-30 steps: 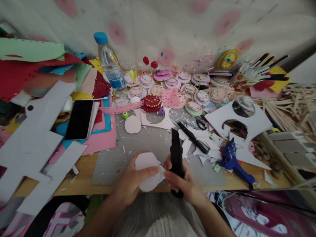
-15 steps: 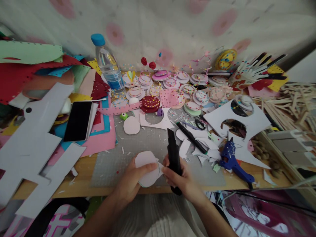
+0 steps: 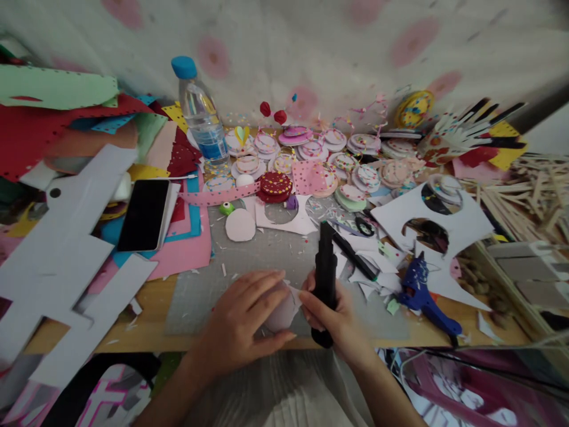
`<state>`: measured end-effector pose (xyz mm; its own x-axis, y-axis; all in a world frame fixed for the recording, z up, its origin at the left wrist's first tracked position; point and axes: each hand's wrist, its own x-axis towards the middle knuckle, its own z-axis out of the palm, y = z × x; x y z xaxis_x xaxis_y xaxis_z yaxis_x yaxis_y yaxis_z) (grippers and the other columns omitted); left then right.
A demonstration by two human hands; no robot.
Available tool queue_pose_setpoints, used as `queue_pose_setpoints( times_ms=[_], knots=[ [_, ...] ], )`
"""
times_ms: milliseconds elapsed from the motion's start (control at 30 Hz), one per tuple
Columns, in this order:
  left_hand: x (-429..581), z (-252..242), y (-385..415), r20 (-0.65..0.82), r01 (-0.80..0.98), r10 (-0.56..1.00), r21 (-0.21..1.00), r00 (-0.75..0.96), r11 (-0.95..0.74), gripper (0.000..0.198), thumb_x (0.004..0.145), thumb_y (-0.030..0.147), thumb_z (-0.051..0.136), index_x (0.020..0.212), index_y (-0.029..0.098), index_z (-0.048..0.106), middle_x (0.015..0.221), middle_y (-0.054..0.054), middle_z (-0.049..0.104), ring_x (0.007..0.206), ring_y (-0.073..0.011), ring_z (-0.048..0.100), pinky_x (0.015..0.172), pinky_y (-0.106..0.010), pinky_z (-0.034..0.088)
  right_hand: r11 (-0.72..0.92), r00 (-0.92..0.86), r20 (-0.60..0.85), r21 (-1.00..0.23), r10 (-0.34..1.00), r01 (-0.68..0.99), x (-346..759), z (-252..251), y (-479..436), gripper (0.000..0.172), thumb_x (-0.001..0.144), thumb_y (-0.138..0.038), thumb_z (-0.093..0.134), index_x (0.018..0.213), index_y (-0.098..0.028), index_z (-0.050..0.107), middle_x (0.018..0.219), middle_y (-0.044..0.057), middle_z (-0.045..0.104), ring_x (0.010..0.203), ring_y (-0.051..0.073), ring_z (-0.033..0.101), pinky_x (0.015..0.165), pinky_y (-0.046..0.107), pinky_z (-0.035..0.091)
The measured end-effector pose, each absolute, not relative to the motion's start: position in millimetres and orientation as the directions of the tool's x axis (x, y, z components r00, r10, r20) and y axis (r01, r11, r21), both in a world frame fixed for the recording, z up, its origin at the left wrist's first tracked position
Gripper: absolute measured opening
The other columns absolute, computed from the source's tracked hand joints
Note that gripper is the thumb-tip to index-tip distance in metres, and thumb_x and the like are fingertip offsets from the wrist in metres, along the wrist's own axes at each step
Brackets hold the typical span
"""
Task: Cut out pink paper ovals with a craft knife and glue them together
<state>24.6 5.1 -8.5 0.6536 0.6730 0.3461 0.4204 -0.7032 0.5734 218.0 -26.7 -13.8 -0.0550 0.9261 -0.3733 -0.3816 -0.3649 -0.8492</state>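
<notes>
A round white disc (image 3: 281, 314) of board or foam is tilted above the front edge of the grey cutting mat (image 3: 195, 314). My left hand (image 3: 237, 323) reaches over it and grips it, fingers on its upper side and thumb along the near edge, hiding much of it. My right hand (image 3: 331, 320) is closed round a black utility knife (image 3: 326, 276) that points away from me. Its thumb and fingertip pinch the disc's right edge, where a thin strip seems to stick out. Another white disc (image 3: 240, 225) lies flat on the mat.
Finished decorated discs (image 3: 275, 187) crowd the back beside a water bottle (image 3: 204, 124). To the right are a black marker (image 3: 354, 254), white scraps, scissors (image 3: 363, 226) and a blue glue gun (image 3: 424, 296). A phone (image 3: 144, 215) and coloured sheets lie left.
My left hand has turned over the disc, its fingers now covering the top where the thumb lay before. My right hand and the knife have shifted slightly right.
</notes>
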Motion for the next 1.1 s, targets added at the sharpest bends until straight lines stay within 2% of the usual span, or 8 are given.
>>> queue_pose_setpoints(
  times_ms=[100,200,367,433,467,600,867,1100],
  knots=[
    [30.0,-9.4,2.2,0.380,0.416,0.644,0.529,0.664,-0.740,0.056,0.082,0.035,0.067,0.130,0.012,0.050,0.127,-0.018,0.062,0.119,-0.0289,0.057,0.099,-0.042,0.048,-0.361,-0.074,-0.360,-0.854,0.930,-0.374,215.4,-10.6,-26.7,0.030,0.085,-0.040,0.069,0.086,-0.022,0.045,0.055,-0.009,0.047,0.040,0.005,0.029,0.039,0.019,0.019],
    [32.7,-16.9,-0.9,0.450,0.451,0.642,0.464,0.621,-0.762,0.042,0.087,0.010,0.054,0.129,0.013,0.053,0.117,-0.013,0.070,0.107,-0.0224,0.066,0.091,-0.033,0.055,-0.346,-0.081,-0.339,-0.878,0.937,-0.331,216.9,-8.0,-29.7,0.027,0.090,-0.044,0.062,0.088,-0.022,0.046,0.057,-0.009,0.048,0.041,0.005,0.029,0.040,0.019,0.020],
    [32.3,-30.7,-5.7,0.496,0.510,0.655,0.412,0.570,-0.755,0.045,0.088,0.004,0.048,0.132,0.014,0.053,0.111,-0.012,0.073,0.102,-0.0216,0.070,0.086,-0.030,0.057,-0.355,-0.060,-0.350,-0.930,0.935,-0.092,232.4,-8.5,-56.0,0.034,0.097,-0.053,0.042,0.088,-0.023,0.055,0.065,-0.003,0.052,0.049,0.010,0.040,0.046,0.023,0.033],
    [32.9,-33.6,-7.5,0.498,0.515,0.661,0.415,0.561,-0.750,0.045,0.089,0.005,0.048,0.132,0.014,0.053,0.113,-0.012,0.072,0.104,-0.0221,0.069,0.087,-0.030,0.057,-0.431,0.007,-0.432,-0.899,0.902,0.079,240.3,-11.4,-74.8,0.035,0.095,-0.055,0.044,0.096,-0.025,0.061,0.072,0.000,0.060,0.062,0.016,0.054,0.058,0.026,0.044],
    [33.6,-34.6,-8.4,0.500,0.512,0.666,0.425,0.554,-0.746,0.044,0.089,0.005,0.048,0.132,0.013,0.054,0.114,-0.013,0.072,0.106,-0.0224,0.068,0.089,-0.030,0.057,-0.482,0.076,-0.476,-0.863,0.876,0.150,243.7,-13.0,-84.5,0.036,0.092,-0.057,0.049,0.107,-0.027,0.063,0.086,0.003,0.066,0.079,0.020,0.060,0.071,0.028,0.048],
    [37.5,-37.8,-12.3,0.492,0.510,0.692,0.467,0.528,-0.722,0.046,0.089,0.003,0.047,0.133,0.012,0.052,0.117,-0.014,0.070,0.110,-0.0228,0.066,0.094,-0.030,0.054,-0.589,0.117,-0.583,-0.753,0.804,0.294,250.7,-17.2,-112.2,0.047,0.087,-0.063,0.052,0.120,-0.031,0.064,0.118,0.004,0.067,0.116,0.029,0.055,0.098,0.036,0.044],
    [41.1,-39.1,-15.2,0.452,0.539,0.735,0.501,0.505,-0.678,0.049,0.087,0.001,0.047,0.134,0.014,0.051,0.119,-0.012,0.069,0.109,-0.0222,0.066,0.092,-0.030,0.055,-0.711,0.160,-0.693,-0.678,0.703,0.187,251.3,-20.0,-123.4,0.059,0.082,-0.064,0.058,0.131,-0.030,0.059,0.141,0.003,0.053,0.134,0.030,0.041,0.111,0.040,0.034],
    [41.9,-37.3,-15.2,0.384,0.494,0.797,0.634,0.466,-0.595,0.045,0.088,0.002,0.047,0.129,0.017,0.058,0.121,-0.010,0.067,0.110,-0.0240,0.065,0.095,-0.032,0.054,-0.711,0.160,-0.693,-0.684,0.703,0.160,252.2,-24.7,-124.9,0.057,0.081,-0.064,0.060,0.128,-0.032,0.062,0.140,0.004,0.054,0.136,0.030,0.039,0.113,0.045,0.030]
  ],
)
